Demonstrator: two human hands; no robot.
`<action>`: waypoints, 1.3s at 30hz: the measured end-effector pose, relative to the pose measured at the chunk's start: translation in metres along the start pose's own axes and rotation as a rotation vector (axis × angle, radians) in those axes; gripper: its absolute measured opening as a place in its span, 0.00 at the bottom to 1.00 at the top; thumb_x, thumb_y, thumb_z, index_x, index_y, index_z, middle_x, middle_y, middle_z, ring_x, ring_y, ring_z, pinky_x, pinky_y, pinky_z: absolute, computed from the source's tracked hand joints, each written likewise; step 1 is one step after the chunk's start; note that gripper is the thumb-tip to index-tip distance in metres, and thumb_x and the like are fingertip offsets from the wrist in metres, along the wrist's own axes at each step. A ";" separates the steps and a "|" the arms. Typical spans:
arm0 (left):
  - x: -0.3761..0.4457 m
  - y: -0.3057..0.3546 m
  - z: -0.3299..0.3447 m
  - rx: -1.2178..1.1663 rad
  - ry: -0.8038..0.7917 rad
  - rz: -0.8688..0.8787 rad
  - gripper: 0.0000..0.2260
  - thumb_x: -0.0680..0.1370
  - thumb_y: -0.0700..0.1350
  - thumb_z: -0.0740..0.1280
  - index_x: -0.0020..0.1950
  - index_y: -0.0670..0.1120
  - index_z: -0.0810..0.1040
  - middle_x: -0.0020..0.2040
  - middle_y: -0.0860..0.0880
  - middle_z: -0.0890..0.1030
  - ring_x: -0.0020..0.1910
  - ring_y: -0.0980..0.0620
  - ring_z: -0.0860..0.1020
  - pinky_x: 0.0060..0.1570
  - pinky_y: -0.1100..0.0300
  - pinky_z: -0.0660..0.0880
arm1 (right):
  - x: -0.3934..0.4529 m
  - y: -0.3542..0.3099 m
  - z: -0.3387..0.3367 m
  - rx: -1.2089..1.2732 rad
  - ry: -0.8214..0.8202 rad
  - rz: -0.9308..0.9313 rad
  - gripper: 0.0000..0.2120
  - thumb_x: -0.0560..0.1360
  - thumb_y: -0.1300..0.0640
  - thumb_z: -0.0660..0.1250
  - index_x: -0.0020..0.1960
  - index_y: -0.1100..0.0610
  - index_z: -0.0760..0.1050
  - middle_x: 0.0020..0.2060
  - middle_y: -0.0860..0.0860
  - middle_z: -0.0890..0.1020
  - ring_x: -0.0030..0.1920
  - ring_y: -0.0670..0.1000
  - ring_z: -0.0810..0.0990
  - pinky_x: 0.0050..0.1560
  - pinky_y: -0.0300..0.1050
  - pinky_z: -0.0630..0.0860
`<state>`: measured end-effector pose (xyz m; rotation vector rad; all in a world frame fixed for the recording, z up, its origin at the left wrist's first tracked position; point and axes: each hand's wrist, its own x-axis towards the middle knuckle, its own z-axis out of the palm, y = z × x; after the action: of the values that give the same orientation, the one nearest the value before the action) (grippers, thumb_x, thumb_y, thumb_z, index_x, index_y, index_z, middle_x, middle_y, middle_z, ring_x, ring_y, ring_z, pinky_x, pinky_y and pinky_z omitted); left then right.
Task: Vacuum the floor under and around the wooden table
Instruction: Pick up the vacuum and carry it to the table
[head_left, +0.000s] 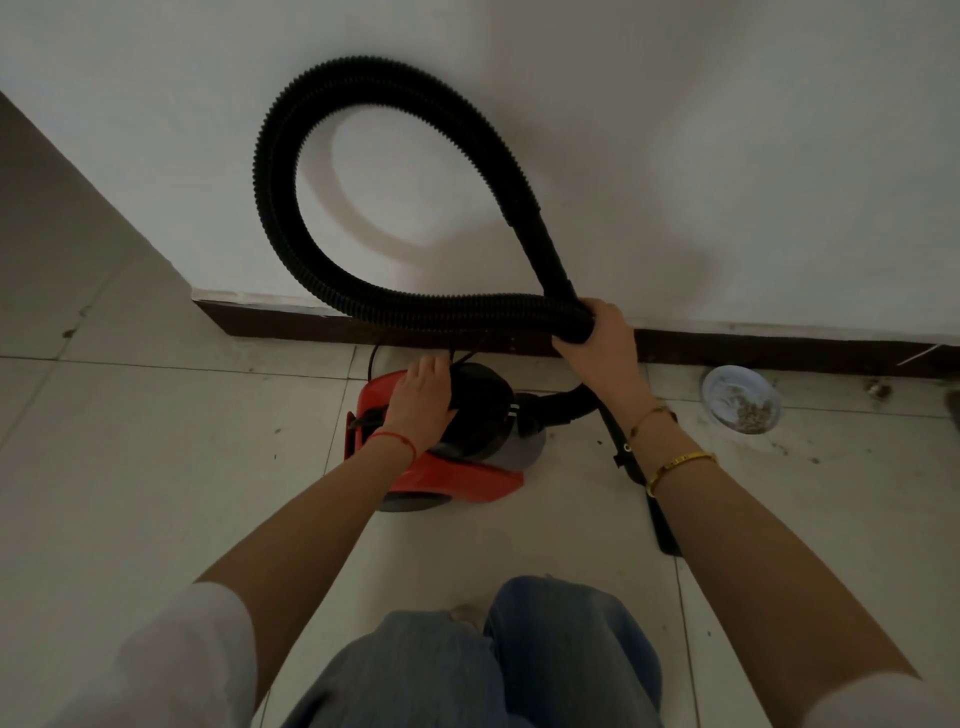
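A red and black canister vacuum cleaner sits on the pale tiled floor near the wall. Its black ribbed hose rises in a big loop against the white wall. My right hand grips the crossed hose and rigid tube where the loop closes. My left hand rests on the top of the vacuum body, fingers reaching over its black part by the thin cord. A black nozzle piece lies on the floor under my right forearm. No wooden table is in view.
A dark skirting board runs along the base of the white wall. A small round dish with crumbs lies on the floor at the right, with dirt specks around it. A wall corner juts out at the left. My knees in jeans are at the bottom.
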<state>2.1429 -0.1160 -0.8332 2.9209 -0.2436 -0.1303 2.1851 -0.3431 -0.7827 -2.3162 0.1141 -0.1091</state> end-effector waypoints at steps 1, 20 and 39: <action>0.001 0.000 0.000 0.008 -0.001 -0.012 0.19 0.76 0.44 0.66 0.65 0.42 0.66 0.59 0.44 0.71 0.56 0.47 0.73 0.54 0.58 0.72 | 0.000 -0.001 0.000 -0.010 0.004 0.001 0.26 0.69 0.56 0.74 0.64 0.60 0.71 0.57 0.57 0.76 0.57 0.53 0.76 0.52 0.39 0.71; -0.036 0.021 -0.091 -0.038 -0.206 0.066 0.21 0.77 0.45 0.65 0.68 0.43 0.67 0.56 0.43 0.80 0.54 0.44 0.79 0.54 0.51 0.76 | -0.034 -0.080 -0.086 -0.031 -0.114 -0.016 0.17 0.72 0.58 0.70 0.59 0.59 0.76 0.48 0.56 0.83 0.48 0.54 0.81 0.47 0.44 0.77; -0.133 0.134 -0.532 -0.021 -0.300 0.151 0.15 0.80 0.48 0.62 0.64 0.44 0.67 0.51 0.46 0.79 0.48 0.47 0.79 0.50 0.56 0.75 | -0.113 -0.398 -0.400 -0.090 0.020 0.120 0.17 0.70 0.60 0.71 0.59 0.55 0.77 0.42 0.53 0.84 0.42 0.53 0.82 0.41 0.37 0.72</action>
<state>2.0470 -0.1167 -0.2769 2.8384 -0.5042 -0.5448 2.0461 -0.3501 -0.2237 -2.3917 0.2730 -0.0678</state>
